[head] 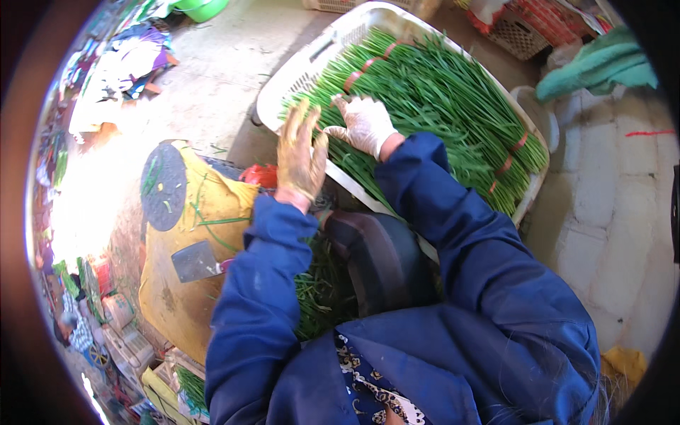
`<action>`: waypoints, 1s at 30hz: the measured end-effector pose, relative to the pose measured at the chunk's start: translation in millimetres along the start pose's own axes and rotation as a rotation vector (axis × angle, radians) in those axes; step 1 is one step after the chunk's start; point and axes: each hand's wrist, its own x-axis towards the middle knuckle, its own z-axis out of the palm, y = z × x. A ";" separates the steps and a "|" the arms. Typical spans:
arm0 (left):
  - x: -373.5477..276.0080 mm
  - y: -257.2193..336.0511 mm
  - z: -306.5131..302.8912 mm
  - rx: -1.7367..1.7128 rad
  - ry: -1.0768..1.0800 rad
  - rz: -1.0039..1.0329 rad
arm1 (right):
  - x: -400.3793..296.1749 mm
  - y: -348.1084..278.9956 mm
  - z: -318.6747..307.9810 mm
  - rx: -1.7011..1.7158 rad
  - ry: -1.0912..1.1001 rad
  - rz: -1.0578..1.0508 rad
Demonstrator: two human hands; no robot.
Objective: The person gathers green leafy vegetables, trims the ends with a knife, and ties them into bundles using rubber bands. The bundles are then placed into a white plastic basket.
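Note:
A white plastic crate (pixel 271 109) in front of me holds several bundles of long green garlic chives (pixel 425 101), tied with reddish bands (pixel 353 79). My left hand (pixel 302 154), in a stained yellowish glove, is raised flat with its fingers outstretched at the crate's near-left corner, beside the pale stem ends. Over the nearer bundles lies my right hand (pixel 366 125) in a whitish glove, thumb and forefinger spread and the other fingers bent. Neither hand visibly grips anything. To my left, a cleaver (pixel 194 261) rests on a yellow cover (pixel 175 297), its handle partly behind my left sleeve.
A dark round pad (pixel 163 186) with green scraps lies beyond the cleaver. Near the crate's corner is a red plastic bag (pixel 260 175). Loose leaves (pixel 324 287) lie beside my leg. A green towel (pixel 600 64) and a light block wall (pixel 589 212) are to the right.

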 end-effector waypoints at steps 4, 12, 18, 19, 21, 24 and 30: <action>27.6 -10.6 12.5 0.294 -0.272 0.019 | -98.7 -18.5 -65.3 -0.164 0.091 -0.007; 58.7 -4.2 94.4 0.603 -0.847 -0.481 | -167.6 5.4 -8.9 -0.196 -0.061 0.077; 50.0 -10.2 90.7 0.564 -0.745 -0.497 | -165.5 0.6 -1.3 -0.209 -0.095 0.088; 44.6 -2.1 82.9 0.573 -0.699 -0.484 | -166.7 0.9 -1.7 -0.216 -0.070 0.079; 22.5 3.4 71.3 0.527 -0.563 -0.387 | -167.5 -2.7 -2.4 -0.226 -0.061 0.071; -12.8 51.4 52.1 0.346 -0.425 -0.338 | -170.3 2.2 -1.2 -0.248 -0.021 0.056; -101.8 115.1 -44.7 -0.079 -0.306 -0.179 | -227.9 -7.9 -56.6 -0.221 -0.023 -0.101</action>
